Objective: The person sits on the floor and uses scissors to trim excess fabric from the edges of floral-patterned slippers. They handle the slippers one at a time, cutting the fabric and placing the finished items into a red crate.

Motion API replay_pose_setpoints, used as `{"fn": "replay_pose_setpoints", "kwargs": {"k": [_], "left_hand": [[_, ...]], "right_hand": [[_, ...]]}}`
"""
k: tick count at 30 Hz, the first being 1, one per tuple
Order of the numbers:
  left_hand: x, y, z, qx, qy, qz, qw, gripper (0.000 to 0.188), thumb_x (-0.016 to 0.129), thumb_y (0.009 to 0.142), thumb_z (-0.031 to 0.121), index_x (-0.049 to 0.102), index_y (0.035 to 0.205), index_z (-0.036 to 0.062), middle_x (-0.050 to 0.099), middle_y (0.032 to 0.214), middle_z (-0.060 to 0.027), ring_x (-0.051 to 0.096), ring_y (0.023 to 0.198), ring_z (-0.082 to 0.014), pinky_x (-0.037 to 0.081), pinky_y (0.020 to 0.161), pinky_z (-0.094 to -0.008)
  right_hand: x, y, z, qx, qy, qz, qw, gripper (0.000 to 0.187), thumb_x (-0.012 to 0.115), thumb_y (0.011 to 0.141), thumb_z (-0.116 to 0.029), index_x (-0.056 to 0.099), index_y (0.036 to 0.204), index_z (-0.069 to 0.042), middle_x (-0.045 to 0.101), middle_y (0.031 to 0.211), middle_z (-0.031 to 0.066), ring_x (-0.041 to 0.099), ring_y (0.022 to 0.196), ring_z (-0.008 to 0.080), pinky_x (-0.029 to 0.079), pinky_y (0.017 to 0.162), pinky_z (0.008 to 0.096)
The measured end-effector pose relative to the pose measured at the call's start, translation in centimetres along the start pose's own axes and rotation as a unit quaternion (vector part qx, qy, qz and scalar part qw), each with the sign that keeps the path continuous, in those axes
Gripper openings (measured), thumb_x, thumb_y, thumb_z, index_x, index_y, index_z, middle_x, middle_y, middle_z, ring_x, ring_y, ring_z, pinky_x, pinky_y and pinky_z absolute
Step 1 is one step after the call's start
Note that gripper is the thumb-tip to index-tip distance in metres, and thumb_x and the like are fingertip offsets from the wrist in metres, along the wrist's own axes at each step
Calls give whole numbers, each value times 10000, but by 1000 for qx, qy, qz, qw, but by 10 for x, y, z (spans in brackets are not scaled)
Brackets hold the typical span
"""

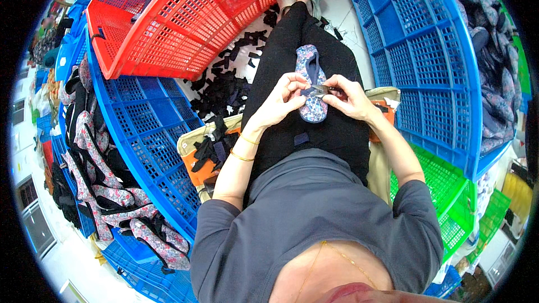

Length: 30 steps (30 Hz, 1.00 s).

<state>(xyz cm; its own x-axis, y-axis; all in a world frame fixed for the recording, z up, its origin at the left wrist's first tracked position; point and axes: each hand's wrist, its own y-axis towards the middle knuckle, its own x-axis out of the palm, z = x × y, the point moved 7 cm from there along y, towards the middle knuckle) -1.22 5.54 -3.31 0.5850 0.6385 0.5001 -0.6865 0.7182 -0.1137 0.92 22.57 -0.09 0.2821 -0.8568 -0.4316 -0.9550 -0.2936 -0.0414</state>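
Across my thighs lies a floral blue-and-pink slipper point(313, 111) with a dark blue lining, its far end toward my knees. My left hand point(283, 100) is closed at the slipper's left edge, fingertips pinching dark fabric near its opening. In my right hand point(349, 99) is a small pair of metal thread snips point(319, 90). The blades lie over the middle of the slipper, close to the left fingertips. Exactly what sits between the blades is too small to make out. A small dark fabric scrap point(301, 138) rests on my lap nearer my waist.
A red crate point(168, 39) stands ahead to the left. Blue crates point(149, 134) point(415, 50) flank me; the left one has floral shoe pieces point(106, 191) beyond it, the right one more slippers point(497, 95). Dark scraps point(222, 92) litter the floor. A green crate point(432, 177) is at my right.
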Motion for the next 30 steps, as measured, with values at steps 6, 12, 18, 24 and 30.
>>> {"fn": "replay_pose_setpoints", "kwargs": {"k": [6, 12, 18, 24, 30], "left_hand": [[-1, -2, -4, -2, -18, 0, 1000, 461, 662, 891, 120, 404, 1271, 84, 564, 1097, -18, 514, 998, -86, 409, 884, -231], [-2, -4, -8, -1, -22, 8, 1000, 454, 655, 890, 108, 407, 1269, 84, 563, 1096, -17, 514, 992, -83, 410, 888, -233], [-5, -6, -3, -18, 115, 9, 993, 449, 646, 893, 101, 407, 1274, 73, 563, 1084, -13, 521, 909, -69, 436, 814, -226], [16, -7, 29, 17, 450, 56, 891, 338, 780, 783, 250, 657, 997, 20, 598, 863, -39, 526, 695, -119, 447, 619, -256], [60, -20, 57, 270, 605, 75, 746, 151, 710, 785, 83, 669, 927, 49, 562, 807, -67, 527, 760, -257, 453, 694, -342]], "right_hand": [[9, 12, -10, -30, -4, -5, 1000, 269, 728, 834, -195, 614, 1010, -27, 609, 776, 52, 531, 609, 86, 429, 544, 247], [10, 12, -1, -21, 64, 8, 998, 199, 703, 859, -172, 629, 968, -22, 616, 767, 43, 556, 673, 78, 453, 601, 253], [-3, -2, 36, 149, 292, 76, 942, 227, 617, 940, -172, 516, 1098, -45, 575, 925, -25, 521, 795, 25, 418, 655, 184], [20, -34, 34, 218, 280, 31, 934, 330, 651, 919, -248, 521, 1081, 8, 655, 826, 89, 639, 633, 136, 505, 601, 246], [29, -48, 38, 310, 311, 48, 897, 463, 481, 993, -411, 554, 1166, 12, 700, 954, 128, 575, 587, 51, 289, 413, 183]]}}
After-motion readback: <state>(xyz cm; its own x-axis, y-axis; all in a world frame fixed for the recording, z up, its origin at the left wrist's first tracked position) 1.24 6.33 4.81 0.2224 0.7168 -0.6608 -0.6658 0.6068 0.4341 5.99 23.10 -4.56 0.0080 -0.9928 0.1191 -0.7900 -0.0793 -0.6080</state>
